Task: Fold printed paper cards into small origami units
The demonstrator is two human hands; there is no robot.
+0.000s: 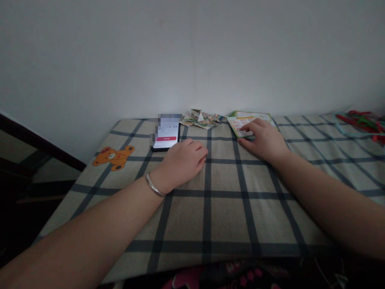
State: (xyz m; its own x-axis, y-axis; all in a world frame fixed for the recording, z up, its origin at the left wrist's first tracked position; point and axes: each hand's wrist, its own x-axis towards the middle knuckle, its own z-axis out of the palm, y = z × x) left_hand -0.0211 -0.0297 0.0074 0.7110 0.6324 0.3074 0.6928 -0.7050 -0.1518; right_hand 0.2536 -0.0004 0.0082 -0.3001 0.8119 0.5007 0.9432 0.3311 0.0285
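Printed sheet (247, 117) flat at far edge of checked cloth (222, 208), right of centre. Right hand (264, 140) spread on it, index fingertip pressing, nothing gripped. Judged step: pinning the sheet; for lifting, fingertip needed under near edge. Left hand (183, 160) loosely curled, empty, just beside lit phone (166, 136). Folded scraps (203, 119) between phone and sheet. Bear patch (113, 156) near left edge. Bare pale wall (180, 52) behind; dim room.
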